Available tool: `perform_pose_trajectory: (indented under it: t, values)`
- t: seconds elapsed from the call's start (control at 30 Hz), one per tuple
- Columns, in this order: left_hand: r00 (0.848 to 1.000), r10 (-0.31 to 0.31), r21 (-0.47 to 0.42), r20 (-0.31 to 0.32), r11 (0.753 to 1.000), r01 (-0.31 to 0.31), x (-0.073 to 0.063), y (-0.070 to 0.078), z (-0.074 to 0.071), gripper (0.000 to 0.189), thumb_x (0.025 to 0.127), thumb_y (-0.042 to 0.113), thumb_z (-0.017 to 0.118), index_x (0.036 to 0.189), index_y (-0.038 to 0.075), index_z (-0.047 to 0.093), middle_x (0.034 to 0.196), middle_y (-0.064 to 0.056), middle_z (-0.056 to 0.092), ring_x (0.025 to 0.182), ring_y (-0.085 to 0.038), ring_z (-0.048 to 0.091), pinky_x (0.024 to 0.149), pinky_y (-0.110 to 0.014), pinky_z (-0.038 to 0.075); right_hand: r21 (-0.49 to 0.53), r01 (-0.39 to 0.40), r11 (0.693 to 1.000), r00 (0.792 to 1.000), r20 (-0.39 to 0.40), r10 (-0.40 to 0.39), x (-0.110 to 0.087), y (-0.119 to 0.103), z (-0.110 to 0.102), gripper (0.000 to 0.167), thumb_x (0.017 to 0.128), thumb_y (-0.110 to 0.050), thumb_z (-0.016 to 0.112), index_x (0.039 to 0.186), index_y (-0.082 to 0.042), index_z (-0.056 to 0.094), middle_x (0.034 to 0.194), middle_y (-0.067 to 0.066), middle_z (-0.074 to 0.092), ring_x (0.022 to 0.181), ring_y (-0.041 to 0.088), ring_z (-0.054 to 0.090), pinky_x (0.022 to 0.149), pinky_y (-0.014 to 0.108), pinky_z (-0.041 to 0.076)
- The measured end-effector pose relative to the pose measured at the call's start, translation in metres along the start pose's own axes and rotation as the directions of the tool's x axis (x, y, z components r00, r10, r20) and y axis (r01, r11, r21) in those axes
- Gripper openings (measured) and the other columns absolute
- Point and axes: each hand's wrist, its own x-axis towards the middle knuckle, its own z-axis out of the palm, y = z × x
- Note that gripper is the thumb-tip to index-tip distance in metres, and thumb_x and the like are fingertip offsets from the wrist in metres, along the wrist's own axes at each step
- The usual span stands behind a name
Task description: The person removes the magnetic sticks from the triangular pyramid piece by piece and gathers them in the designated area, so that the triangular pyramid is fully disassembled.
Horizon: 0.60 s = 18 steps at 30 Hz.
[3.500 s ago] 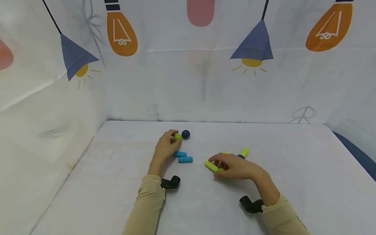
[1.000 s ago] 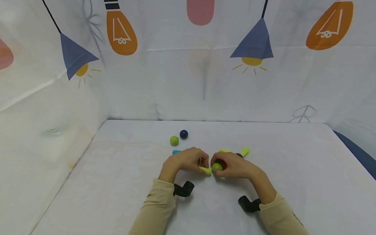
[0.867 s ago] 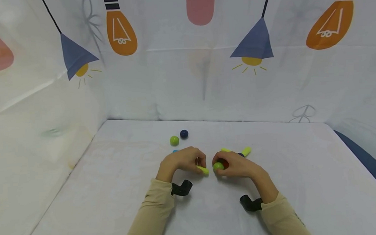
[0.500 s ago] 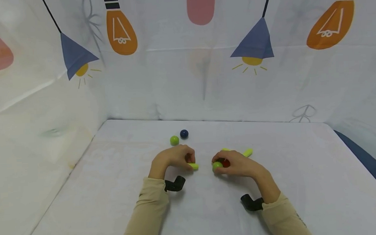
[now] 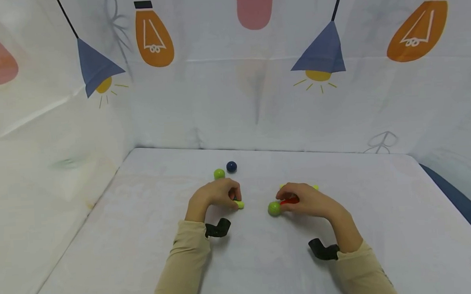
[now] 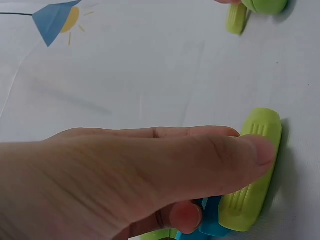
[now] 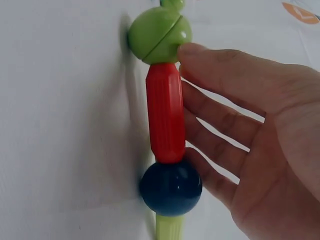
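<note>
One lime rod: we're seeing left hand pinching it, right hand gripping red rod, green ball touching at its eight o'clock, head view.

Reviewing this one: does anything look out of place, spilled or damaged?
Nothing odd stands out among the pieces: the red rod sits in line between a green ball and a navy ball, with no visible damage. The only untidiness is creasing in the printed backdrop sheet.
</note>
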Motion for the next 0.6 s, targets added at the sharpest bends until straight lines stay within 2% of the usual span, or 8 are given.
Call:
perform_pose_trajectory:
  t: [0.17, 0.37, 0.5, 0.6]
  values:
    - [1.0, 0.013, -0.005, -0.008, 1.0, -0.013, 0.0003, -0.0014, 0.0008, 0.014, 0.074, 0.01, 0.077, 0.079, 0.015, 0.065, 0.073, 0.003, 0.052, 0.07, -0.01, 0.047, 0.065, -0.024, 0.038, -0.027, 0.013, 1.0, 1.0, -0.013, -0.013, -0.0014, 0.0033, -0.0019, 0.021, 0.086, -0.017, 0.068, 0.105, -0.011, 0.065, 0.101, 0.001, 0.065, 0.095, 0.018, 0.06, 0.084, 0.032, 0.049]
    - [1.0, 0.016, -0.016, -0.008, 1.0, -0.016, 0.0004, -0.0019, 0.0001, 0.013, 0.075, 0.01, 0.077, 0.08, 0.012, 0.065, 0.074, 0.002, 0.053, 0.07, -0.011, 0.048, 0.064, -0.024, 0.038, -0.048, 0.016, 0.999, 1.0, -0.006, -0.016, 0.0, 0.0056, -0.0005, 0.016, 0.086, -0.017, 0.068, 0.102, -0.016, 0.067, 0.095, -0.003, 0.063, 0.089, 0.013, 0.055, 0.08, 0.031, 0.047]
    - [1.0, -0.005, 0.004, -0.021, 1.0, 0.006, 0.0, -0.0005, -0.0008, 0.014, 0.075, 0.014, 0.078, 0.081, 0.015, 0.065, 0.074, 0.002, 0.054, 0.07, -0.011, 0.049, 0.064, -0.025, 0.038, -0.067, 0.019, 0.998, 1.0, -0.01, -0.019, 0.001, 0.007, 0.0008, 0.014, 0.086, -0.018, 0.068, 0.1, -0.018, 0.067, 0.091, -0.007, 0.06, 0.085, 0.01, 0.052, 0.078, 0.029, 0.046]
    - [0.999, -0.002, 0.03, -0.041, 1.0, 0.003, -0.0003, 0.0025, -0.0014, 0.013, 0.079, 0.019, 0.075, 0.084, 0.017, 0.064, 0.076, 0.003, 0.053, 0.07, -0.01, 0.048, 0.062, -0.025, 0.037, -0.084, 0.023, 0.996, 1.0, -0.013, -0.024, 0.0023, 0.0074, 0.002, 0.013, 0.087, -0.018, 0.068, 0.1, -0.018, 0.068, 0.09, -0.008, 0.06, 0.084, 0.009, 0.052, 0.077, 0.027, 0.045]
